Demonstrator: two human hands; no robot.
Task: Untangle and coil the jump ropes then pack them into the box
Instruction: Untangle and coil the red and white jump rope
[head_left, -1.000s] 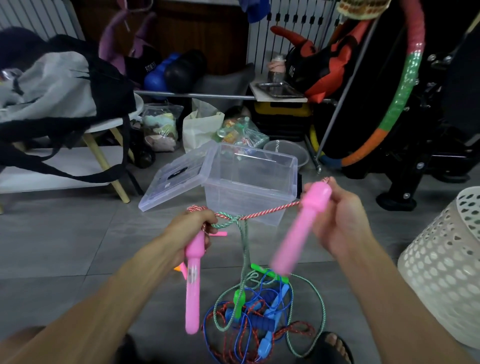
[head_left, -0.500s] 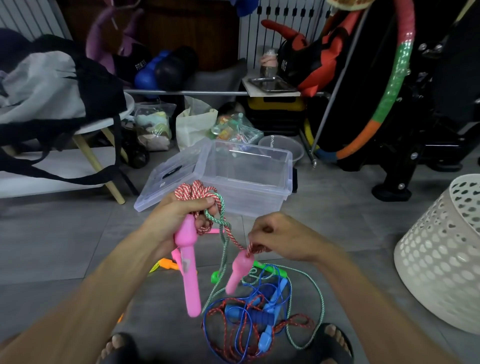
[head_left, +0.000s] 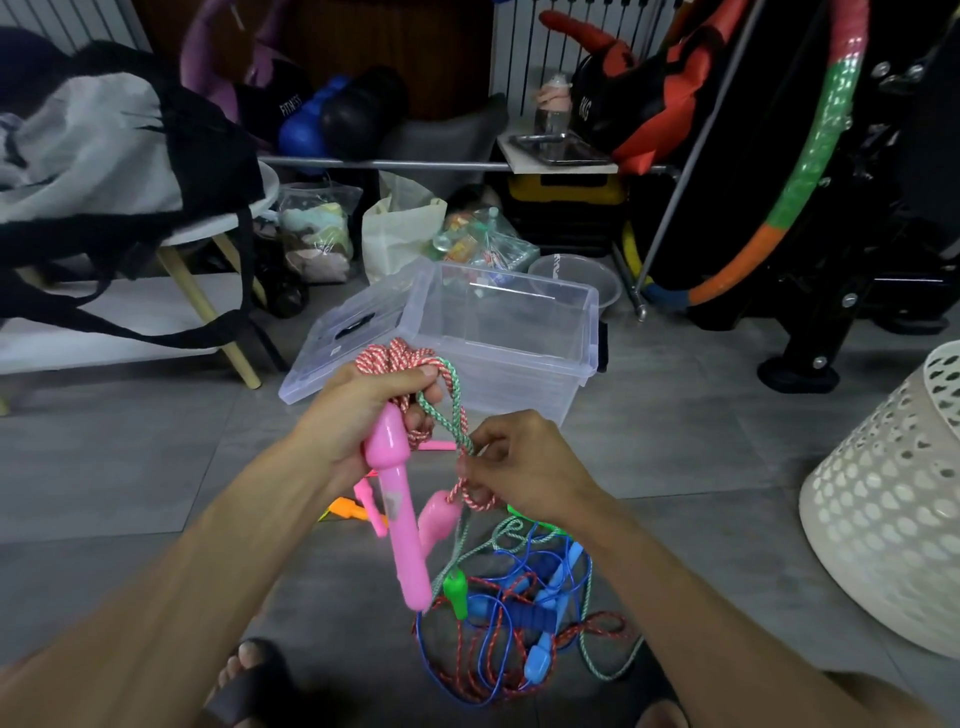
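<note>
Nearest: tangled pile of jump ropes (head_left: 519, 623) on the grey tiled floor (head_left: 130, 457) between the person's feet, blue, red-speckled and green-white cords mixed, with blue handles and a green handle (head_left: 456, 592) in it. Orange and pink handle pieces (head_left: 358, 506) lie on the floor just left of the pile.

Left hand (head_left: 363, 415): grip closed around the top of a long pink plastic handle (head_left: 397, 509), which hangs down, plus several coiled loops of the red-and-white braided rope (head_left: 395, 358) bunched above the fist. A green-and-white braided rope (head_left: 447, 405) loops over the left fingers and runs down toward the pile.

Right hand (head_left: 519, 467): fingertips pinched shut on the red-and-white rope just beside the left hand; a small loop of it hangs under the thumb. Second pink handle (head_left: 439, 519) dangles below that loop, blurred. Where green crosses red near the right fingertips, cannot tell if knotted.

Behind the hands: clear plastic storage box (head_left: 587, 332) on the floor, open, no ropes inside. Its clear lid (head_left: 332, 358) leans against the box's left side.

Right edge: white perforated plastic basket (head_left: 893, 509), well apart from the box.

Far: grey-and-black bag (head_left: 104, 150) on a white worktop (head_left: 218, 228) at left, multicoloured hoop (head_left: 810, 156) at right, bags and clutter along the wall.
</note>
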